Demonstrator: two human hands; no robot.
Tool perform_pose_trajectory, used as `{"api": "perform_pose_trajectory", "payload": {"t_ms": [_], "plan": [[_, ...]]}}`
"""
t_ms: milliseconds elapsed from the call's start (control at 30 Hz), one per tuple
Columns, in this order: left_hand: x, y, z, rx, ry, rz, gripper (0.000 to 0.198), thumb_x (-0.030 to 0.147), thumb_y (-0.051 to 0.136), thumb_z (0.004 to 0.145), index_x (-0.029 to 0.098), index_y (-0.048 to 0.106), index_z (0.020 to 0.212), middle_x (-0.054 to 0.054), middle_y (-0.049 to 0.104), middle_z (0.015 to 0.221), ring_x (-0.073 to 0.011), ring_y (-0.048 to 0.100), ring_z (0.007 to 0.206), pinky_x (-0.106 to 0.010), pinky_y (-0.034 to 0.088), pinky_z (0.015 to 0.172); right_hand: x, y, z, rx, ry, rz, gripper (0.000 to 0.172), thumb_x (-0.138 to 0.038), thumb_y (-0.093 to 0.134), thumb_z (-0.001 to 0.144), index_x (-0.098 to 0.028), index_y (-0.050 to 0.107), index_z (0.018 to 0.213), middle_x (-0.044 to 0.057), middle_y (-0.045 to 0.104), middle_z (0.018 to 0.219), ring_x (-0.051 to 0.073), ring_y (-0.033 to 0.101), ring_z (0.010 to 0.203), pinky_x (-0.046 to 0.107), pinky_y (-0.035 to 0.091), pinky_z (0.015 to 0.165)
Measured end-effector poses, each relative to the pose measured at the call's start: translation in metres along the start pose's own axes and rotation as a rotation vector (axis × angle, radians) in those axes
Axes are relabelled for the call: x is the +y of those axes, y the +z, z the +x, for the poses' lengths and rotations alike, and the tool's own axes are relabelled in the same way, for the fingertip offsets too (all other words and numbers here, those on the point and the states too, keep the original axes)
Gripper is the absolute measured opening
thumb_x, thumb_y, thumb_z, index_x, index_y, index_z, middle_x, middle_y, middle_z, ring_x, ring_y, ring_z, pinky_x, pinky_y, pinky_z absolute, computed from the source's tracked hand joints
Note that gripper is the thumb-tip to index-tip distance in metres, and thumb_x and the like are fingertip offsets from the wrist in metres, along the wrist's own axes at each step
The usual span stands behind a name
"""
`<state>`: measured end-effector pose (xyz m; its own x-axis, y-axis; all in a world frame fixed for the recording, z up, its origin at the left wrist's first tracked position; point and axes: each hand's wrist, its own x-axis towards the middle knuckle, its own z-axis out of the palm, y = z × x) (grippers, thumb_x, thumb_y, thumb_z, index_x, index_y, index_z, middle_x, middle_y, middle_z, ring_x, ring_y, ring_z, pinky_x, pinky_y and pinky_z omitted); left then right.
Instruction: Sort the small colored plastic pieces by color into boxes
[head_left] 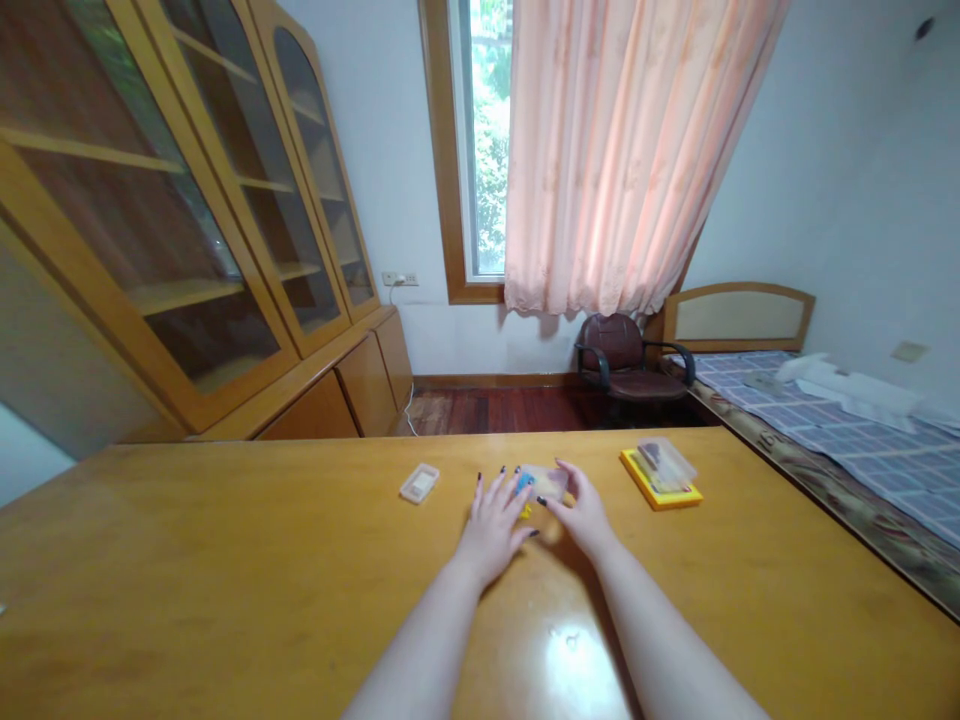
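Note:
My right hand (583, 512) grips the right end of a clear plastic box (551, 481), thumb in front and fingers behind. Over small blue pieces (523, 481) and yellow pieces (526, 511) at the box's left side lies my left hand (493, 522), its fingers spread and palm down. Those pieces are partly hidden under the fingers, so their shape is unclear. To the left, apart from both hands, a small clear tray (420, 483) with something whitish in it rests on the wooden table (300, 560).
On the table's right side, a yellow box (651, 480) carries another clear plastic container (666, 464). A dark red armchair (626, 365) stands beyond the far edge. The bed (847, 410) is to the right, the glass-door cabinet (247, 200) to the left.

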<state>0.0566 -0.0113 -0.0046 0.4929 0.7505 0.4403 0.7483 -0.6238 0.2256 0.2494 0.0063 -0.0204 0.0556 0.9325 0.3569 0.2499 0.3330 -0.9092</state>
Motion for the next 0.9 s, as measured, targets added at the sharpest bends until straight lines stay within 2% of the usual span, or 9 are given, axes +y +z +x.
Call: {"api": "perform_pose_trajectory", "payload": {"t_ms": [100, 267, 467, 633, 900], "plan": [[0.002, 0.003, 0.0, -0.101, 0.022, -0.104, 0.055, 0.032, 0.052, 0.082, 0.03, 0.032, 0.134, -0.004, 0.041, 0.137, -0.0213, 0.032, 0.128, -0.052, 0.017, 0.107, 0.009, 0.016, -0.006, -0.03, 0.0, 0.085, 0.06, -0.035, 0.07, 0.064, -0.02, 0.048, 0.118, 0.011, 0.054, 0.119, 0.025, 0.052, 0.109, 0.042, 0.04, 0.095], [-0.004, -0.004, 0.008, -0.124, -0.033, -0.22, 0.046, 0.03, 0.044, 0.087, 0.031, 0.036, 0.132, -0.003, 0.045, 0.134, -0.0182, 0.038, 0.124, -0.046, 0.024, 0.106, 0.014, 0.023, -0.004, -0.094, 0.022, 0.199, 0.06, -0.034, 0.072, 0.062, -0.019, 0.051, 0.116, 0.012, 0.056, 0.118, 0.026, 0.053, 0.11, 0.044, 0.039, 0.096], [0.012, -0.007, 0.026, -0.11, -0.106, -0.298, 0.041, 0.038, 0.041, 0.087, 0.034, 0.041, 0.128, -0.003, 0.053, 0.125, -0.0196, 0.046, 0.114, -0.048, 0.024, 0.104, 0.012, 0.021, 0.001, 0.057, 0.101, 0.403, 0.055, -0.043, 0.071, 0.062, -0.018, 0.057, 0.109, 0.013, 0.062, 0.108, 0.026, 0.059, 0.099, 0.044, 0.044, 0.089], [0.021, 0.001, 0.029, -0.045, -0.115, -0.4, 0.038, 0.036, 0.036, 0.089, 0.032, 0.045, 0.126, -0.002, 0.056, 0.118, -0.018, 0.049, 0.108, -0.048, 0.021, 0.105, 0.01, 0.016, 0.002, 0.097, 0.098, 0.348, 0.052, -0.045, 0.069, 0.064, -0.017, 0.059, 0.107, 0.014, 0.062, 0.108, 0.027, 0.059, 0.098, 0.044, 0.045, 0.088], [0.014, -0.002, 0.027, -0.033, -0.13, -0.467, 0.038, 0.032, 0.036, 0.089, 0.033, 0.045, 0.126, -0.002, 0.058, 0.116, -0.0185, 0.05, 0.107, -0.048, 0.023, 0.104, 0.015, 0.017, 0.004, 0.026, 0.097, 0.308, 0.051, -0.04, 0.068, 0.066, -0.017, 0.058, 0.11, 0.014, 0.062, 0.109, 0.026, 0.06, 0.098, 0.041, 0.047, 0.086]]}}
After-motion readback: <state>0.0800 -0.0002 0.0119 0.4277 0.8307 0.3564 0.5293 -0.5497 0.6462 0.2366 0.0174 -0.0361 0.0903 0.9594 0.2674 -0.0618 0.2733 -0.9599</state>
